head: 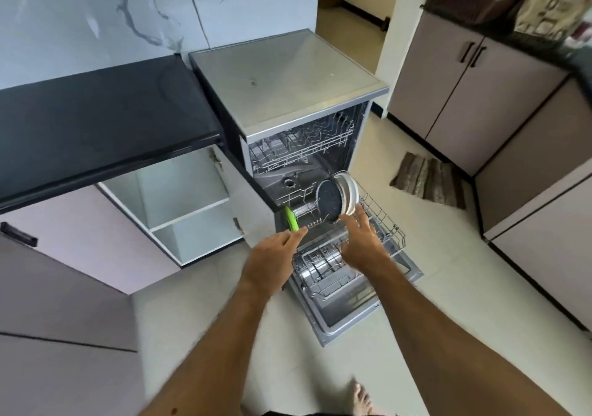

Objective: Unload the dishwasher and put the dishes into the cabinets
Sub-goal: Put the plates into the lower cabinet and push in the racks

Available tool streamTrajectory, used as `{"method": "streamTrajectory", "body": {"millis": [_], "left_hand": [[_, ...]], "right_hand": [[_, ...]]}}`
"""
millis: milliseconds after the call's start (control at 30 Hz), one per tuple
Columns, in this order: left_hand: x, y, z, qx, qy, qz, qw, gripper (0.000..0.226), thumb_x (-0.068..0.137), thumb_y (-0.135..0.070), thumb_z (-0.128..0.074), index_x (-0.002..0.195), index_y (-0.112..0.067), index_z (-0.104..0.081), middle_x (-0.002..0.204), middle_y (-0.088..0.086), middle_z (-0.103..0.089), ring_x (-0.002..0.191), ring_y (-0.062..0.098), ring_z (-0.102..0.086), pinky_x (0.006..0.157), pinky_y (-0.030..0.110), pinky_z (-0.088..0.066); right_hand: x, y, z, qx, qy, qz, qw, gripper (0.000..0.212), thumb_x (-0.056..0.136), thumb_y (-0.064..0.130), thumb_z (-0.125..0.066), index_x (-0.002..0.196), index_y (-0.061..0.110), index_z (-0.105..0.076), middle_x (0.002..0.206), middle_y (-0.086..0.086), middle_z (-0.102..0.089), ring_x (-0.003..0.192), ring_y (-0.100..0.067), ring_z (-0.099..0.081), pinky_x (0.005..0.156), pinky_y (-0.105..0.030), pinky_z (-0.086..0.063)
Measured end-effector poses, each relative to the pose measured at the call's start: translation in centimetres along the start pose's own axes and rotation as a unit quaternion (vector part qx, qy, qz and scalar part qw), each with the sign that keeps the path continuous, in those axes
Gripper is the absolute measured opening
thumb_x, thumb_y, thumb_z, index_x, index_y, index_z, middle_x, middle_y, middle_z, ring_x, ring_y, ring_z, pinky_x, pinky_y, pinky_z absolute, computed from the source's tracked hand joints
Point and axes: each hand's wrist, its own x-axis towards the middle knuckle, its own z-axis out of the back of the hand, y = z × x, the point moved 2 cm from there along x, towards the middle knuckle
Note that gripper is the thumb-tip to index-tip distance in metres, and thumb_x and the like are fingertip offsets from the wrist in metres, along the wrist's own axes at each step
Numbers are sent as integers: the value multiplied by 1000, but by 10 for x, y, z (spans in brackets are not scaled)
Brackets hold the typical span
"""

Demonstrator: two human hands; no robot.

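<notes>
**Dishes left in the lower rack**

Dishes are what I'm after, and three remain on edge in the pulled-out wire lower rack of the open steel dishwasher: a dark speckled round plate, a white round plate leaning just behind it, and a bright green plate standing apart at the rack's left end. The dark and white ones look like glazed ceramic, so I judge them stiff, fairly heavy for their size, breakable if knocked against the wires, and maybe slick if damp. The green one could be plastic and lighter, though I cannot tell. I would take each by its upper rim, thumb on one face and fingers on the other, and lift straight up out of the tines.

My right hand is open, fingers spread and loosely curved, the tips right at the lower edge of the dark plate; whether they touch it I cannot tell through the blur. It holds nothing. My left hand is also empty, fingers extended and close together, reaching toward the green plate with the tips just beside its lower edge.

To the left, under the black desk, a white cabinet stands open with bare shelves, near enough to receive them.
</notes>
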Motion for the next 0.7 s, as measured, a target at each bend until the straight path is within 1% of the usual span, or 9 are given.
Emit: {"method": "streamTrajectory", "body": {"millis": [67, 133, 200, 267, 333, 367, 433, 533, 700], "left_hand": [[7, -23, -17, -1, 11, -3, 1000, 78, 65, 5, -76, 137, -17, -56, 111, 5, -71, 96, 22, -70, 77, 31, -58], [12, -41, -31, 3, 27, 5, 1000, 78, 69, 4, -74, 140, -18, -51, 124, 5, -67, 113, 23, -65, 90, 34, -54], [21, -59, -43, 2, 55, 18, 998, 78, 78, 2, -68, 147, -20, -41, 140, 3, -56, 132, 21, -50, 106, 36, -42], [29, -75, -53, -2, 83, 31, 996, 79, 84, -5, -64, 152, -23, -28, 151, 1, -44, 143, 19, -34, 117, 35, -29], [42, -92, -61, 5, 99, 40, 994, 84, 86, -13, -64, 155, -24, -17, 158, -1, -31, 148, 19, -21, 121, 37, -19], [48, -100, -64, 11, 107, 41, 993, 88, 86, -16, -65, 156, -24, -12, 160, 0, -25, 149, 20, -16, 122, 37, -15], [57, -111, -70, 28, 115, 39, 992, 92, 86, -20, -66, 157, -22, -7, 163, 1, -16, 151, 20, -8, 123, 37, -8], [72, -115, -77, 32, 110, 42, 993, 90, 88, -18, -64, 157, -20, -6, 163, 2, -12, 151, 19, -4, 123, 35, -3], [92, -104, -92, 28, 137, 52, 989, 84, 92, -17, -56, 156, -18, -2, 164, 2, -8, 151, 18, -1, 124, 37, -4]], "right_hand": [[1, -26, 8, -8, 8, 3, 1000, 86, 83, -1, -56, 152, 34, -20, 164, 3, 16, 144, -36, -28, 94, -45, -55], [4, -48, 16, -15, 16, 5, 1000, 84, 83, 0, -55, 152, 34, -21, 164, 1, 15, 147, -37, -21, 102, -50, -49], [7, -69, 25, -18, 20, 3, 1000, 84, 83, 0, -56, 152, 34, -22, 165, 0, 13, 148, -38, -16, 106, -53, -44], [12, -86, 32, -15, 16, 5, 1000, 86, 81, -1, -57, 150, 38, -23, 164, 2, 13, 149, -37, -17, 98, -50, -51], [17, -102, 39, -9, 18, 8, 1000, 90, 79, -2, -57, 149, 40, -20, 164, 4, 14, 147, -36, -23, 86, -44, -58], [20, -108, 41, -5, 23, 9, 1000, 91, 79, -3, -56, 149, 41, -19, 164, 6, 15, 146, -36, -25, 86, -44, -58], [25, -116, 44, -2, 34, 12, 999, 91, 80, -2, -57, 149, 42, -16, 163, 7, 17, 147, -37, -21, 91, -48, -55], [38, -126, 50, 3, 36, 11, 999, 90, 81, 0, -59, 150, 41, -17, 163, 8, 16, 149, -37, -16, 96, -52, -52], [59, -137, 50, 1, 22, 9, 1000, 89, 81, -1, -55, 150, 40, -17, 164, 7, 12, 148, -37, -20, 83, -36, -56]]}}
